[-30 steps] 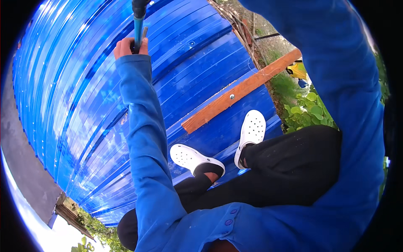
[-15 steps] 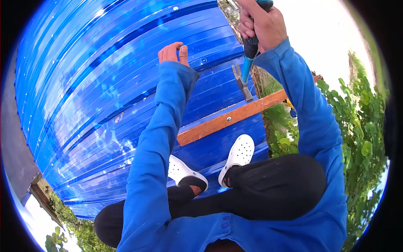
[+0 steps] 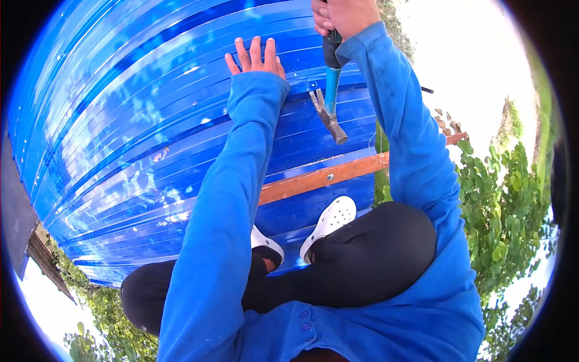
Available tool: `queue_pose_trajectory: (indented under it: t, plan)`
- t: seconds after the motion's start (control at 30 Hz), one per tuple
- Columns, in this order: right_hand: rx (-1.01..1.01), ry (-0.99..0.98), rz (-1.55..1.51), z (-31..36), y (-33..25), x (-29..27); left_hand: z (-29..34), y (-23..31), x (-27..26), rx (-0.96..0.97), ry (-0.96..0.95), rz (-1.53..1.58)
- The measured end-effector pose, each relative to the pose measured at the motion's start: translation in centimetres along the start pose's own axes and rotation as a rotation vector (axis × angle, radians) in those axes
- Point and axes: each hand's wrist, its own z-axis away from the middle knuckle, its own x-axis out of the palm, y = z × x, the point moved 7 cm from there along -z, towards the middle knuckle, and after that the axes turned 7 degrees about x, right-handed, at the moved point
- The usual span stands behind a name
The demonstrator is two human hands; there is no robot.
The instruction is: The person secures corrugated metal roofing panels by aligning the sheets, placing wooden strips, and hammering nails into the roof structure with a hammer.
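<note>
My left hand rests on the blue ribbed metal roofing, fingers spread and pointing away from me. Farther right, my right hand is closed round the dark grip of a claw hammer. The hammer hangs head down, its blue shaft below the fist and its worn steel head toward me. Part of the right hand is cut off by the top of the picture. Between the hammer head and my feet, a reddish-brown wooden strip lies across the roofing, with a screw head in it.
My white clogs stand on the roofing just short of the wooden strip. Past the roof's right edge grow leafy green plants. A grey surface borders the far left, with greenery below it.
My left hand has gone from half curled to spread out on the roofing. The right hand has moved left with the hammer, whose head now hangs over the blue sheet away from the strip.
</note>
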Motion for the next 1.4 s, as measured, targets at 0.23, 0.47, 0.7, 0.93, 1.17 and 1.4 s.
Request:
queue_pose_trajectory:
  t: [0.23,0.47,0.7,0.93,1.17,1.4]
  plan:
    - [-0.017,-0.004,-0.003,-1.6,-1.0,2.9,0.2,0.1,-0.5,0.003,0.004,0.017]
    - [-0.007,-0.361,0.084,-0.3,-1.1,5.1,0.1,0.0,-0.4,0.017,-0.003,0.006]
    - [0.808,-0.023,-1.598,8.8,-0.1,-3.5,0.0,0.3,0.0,0.023,-0.036,0.004]
    - [0.836,-0.286,-1.368,9.2,-1.4,-6.6,0.2,-0.4,0.1,-0.014,0.011,0.002]
    - [0.820,-0.632,-1.576,5.8,0.4,-5.4,0.5,-0.4,0.3,-0.048,-0.050,0.021]
    - [0.808,-1.052,-1.102,4.1,0.5,-6.9,0.3,-0.6,-0.7,-0.095,-0.061,0.050]
